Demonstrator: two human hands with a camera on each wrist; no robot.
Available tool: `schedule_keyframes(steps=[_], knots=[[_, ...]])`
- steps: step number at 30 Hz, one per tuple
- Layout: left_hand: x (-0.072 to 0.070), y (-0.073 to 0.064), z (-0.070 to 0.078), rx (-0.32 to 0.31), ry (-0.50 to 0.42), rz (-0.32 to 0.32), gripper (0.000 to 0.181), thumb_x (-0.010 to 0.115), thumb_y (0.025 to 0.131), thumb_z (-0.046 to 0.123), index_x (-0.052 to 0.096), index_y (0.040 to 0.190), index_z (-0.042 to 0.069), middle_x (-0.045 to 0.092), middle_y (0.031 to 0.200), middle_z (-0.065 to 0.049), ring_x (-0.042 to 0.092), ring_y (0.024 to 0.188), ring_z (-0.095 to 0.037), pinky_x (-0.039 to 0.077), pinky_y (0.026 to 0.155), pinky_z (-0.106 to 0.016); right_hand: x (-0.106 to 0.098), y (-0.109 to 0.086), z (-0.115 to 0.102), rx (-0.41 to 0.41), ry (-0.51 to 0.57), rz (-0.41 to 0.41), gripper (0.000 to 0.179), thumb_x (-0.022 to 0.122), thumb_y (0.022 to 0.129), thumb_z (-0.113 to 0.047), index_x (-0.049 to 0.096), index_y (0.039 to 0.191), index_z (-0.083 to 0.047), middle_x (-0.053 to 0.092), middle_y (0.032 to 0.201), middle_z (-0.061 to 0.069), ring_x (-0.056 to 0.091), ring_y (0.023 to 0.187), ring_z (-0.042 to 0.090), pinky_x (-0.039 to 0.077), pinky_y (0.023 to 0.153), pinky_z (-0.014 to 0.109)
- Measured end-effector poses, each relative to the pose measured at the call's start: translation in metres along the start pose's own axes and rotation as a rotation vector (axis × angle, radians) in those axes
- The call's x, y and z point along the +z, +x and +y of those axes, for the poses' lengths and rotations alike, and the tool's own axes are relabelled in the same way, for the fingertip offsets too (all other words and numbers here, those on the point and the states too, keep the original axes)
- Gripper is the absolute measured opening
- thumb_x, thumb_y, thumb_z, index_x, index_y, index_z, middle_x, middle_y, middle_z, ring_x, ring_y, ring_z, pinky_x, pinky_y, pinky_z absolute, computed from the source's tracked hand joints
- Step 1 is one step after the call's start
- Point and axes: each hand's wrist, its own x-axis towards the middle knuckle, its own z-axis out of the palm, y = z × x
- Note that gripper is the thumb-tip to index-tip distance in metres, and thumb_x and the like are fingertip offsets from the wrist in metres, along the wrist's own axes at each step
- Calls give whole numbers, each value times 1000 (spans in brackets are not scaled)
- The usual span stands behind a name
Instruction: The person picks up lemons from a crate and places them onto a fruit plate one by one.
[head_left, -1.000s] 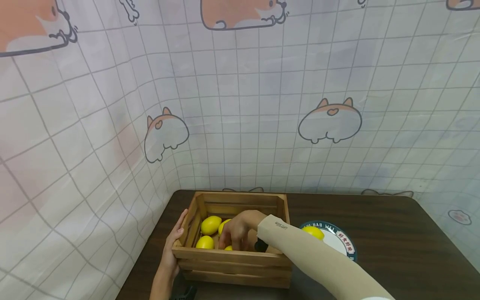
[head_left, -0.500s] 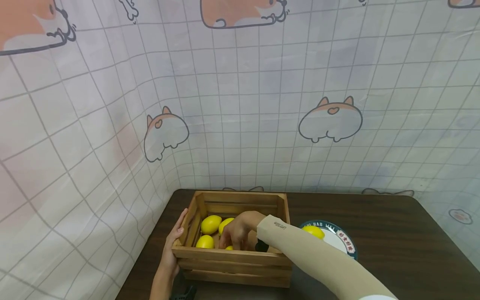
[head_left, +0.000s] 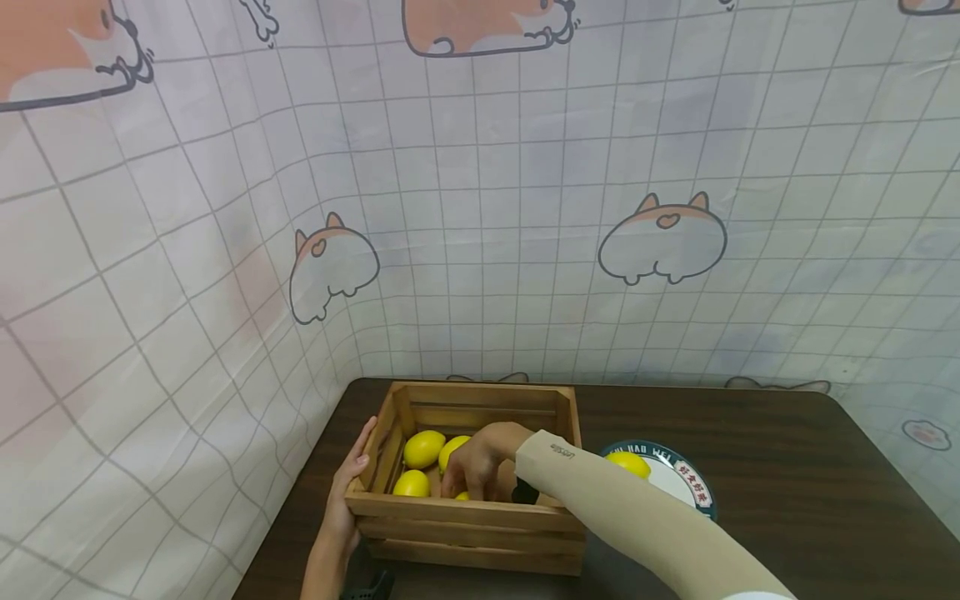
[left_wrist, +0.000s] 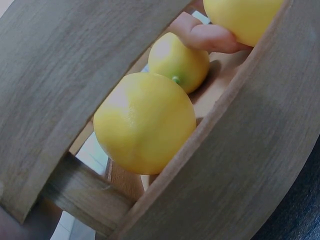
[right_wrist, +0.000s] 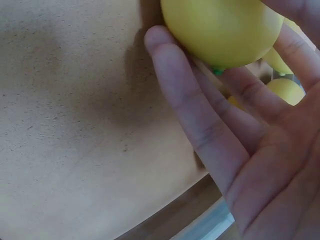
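Observation:
A slatted wooden crate [head_left: 468, 525] stands on the table, with several yellow lemons [head_left: 424, 448] lying inside toward its left. My right hand [head_left: 480, 463] reaches down into the crate, its fingers curled round a lemon [right_wrist: 222, 30] near the front wall. In the right wrist view that lemon's green tip points at the palm. My left hand [head_left: 343, 496] lies against the crate's outer left end, fingers extended along it and thumb close to the rim. Through the slats, the left wrist view shows two lemons [left_wrist: 145, 122] and some right-hand fingers [left_wrist: 215, 37].
Right of the crate, a white plate [head_left: 667, 483] with a dark patterned rim carries a lemon [head_left: 628, 464], partly hidden by the right sleeve [head_left: 637, 517]. The dark wooden table [head_left: 810, 475] meets a wall sheet [head_left: 510, 208] with a grid and cartoon dogs.

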Motion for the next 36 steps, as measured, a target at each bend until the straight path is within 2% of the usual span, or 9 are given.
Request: schedule_keyframes(steps=[4,9,11,14,18,23,26,32,36], knots=[[1,0,0,2,-2,-2,59,33,108,33,21,165,31,4,174,-6,0,158,-36,-2,119,-74,-1,-3,0,-5,-19,5,45,70,89,9,75,121,-22,69,129,-9,62,109,3,61,86,32],[1,0,0,4,-7,-4,59,32,108,32,20,165,30,4,174,-6,1,158,-36,-2,120,-73,-4,-7,-1,-80,-89,30,43,74,88,5,74,121,-23,73,119,-9,64,105,3,57,92,27],[1,0,1,4,-10,-6,59,32,108,32,20,165,30,4,174,-6,1,158,-36,-2,120,-73,-6,-9,-1,-116,-168,80,43,76,87,0,74,121,-27,71,120,-13,61,107,1,54,95,23],[1,0,1,1,-12,-8,59,32,108,32,20,165,30,4,174,-6,1,158,-35,-3,120,-72,-10,-13,-1,-138,-193,135,45,79,85,-3,74,121,-29,67,122,-12,62,107,4,56,92,27],[0,0,1,-1,-11,-6,59,33,107,33,20,165,30,4,174,-6,1,158,-36,-3,120,-73,-13,-19,-2,-154,-130,169,48,80,82,-3,75,123,-29,64,122,-3,69,99,13,62,83,33],[0,0,1,-9,-8,-7,59,33,107,34,20,165,32,4,174,-6,0,159,-37,-3,119,-75,-15,-29,-6,-201,-156,236,53,82,81,-12,71,131,-27,63,127,2,69,99,11,60,84,30],[0,0,1,-11,-11,-6,59,34,107,34,20,165,31,4,174,-6,1,159,-37,-2,119,-74,-17,-34,-7,-213,-109,265,57,83,80,-12,69,134,-23,62,129,5,72,97,14,61,83,31],[0,-1,1,-10,-20,-10,61,33,108,33,16,166,26,3,174,-7,1,158,-38,-1,119,-74,-23,-43,-4,-290,-80,293,62,80,83,-12,62,142,-15,58,129,3,68,101,15,61,84,32],[1,-1,1,-4,-16,-14,62,32,108,33,15,166,25,2,174,-8,1,158,-38,-1,119,-74,-26,-52,-2,-360,-38,309,56,78,84,-12,65,138,-15,60,130,1,62,106,16,60,87,32]])
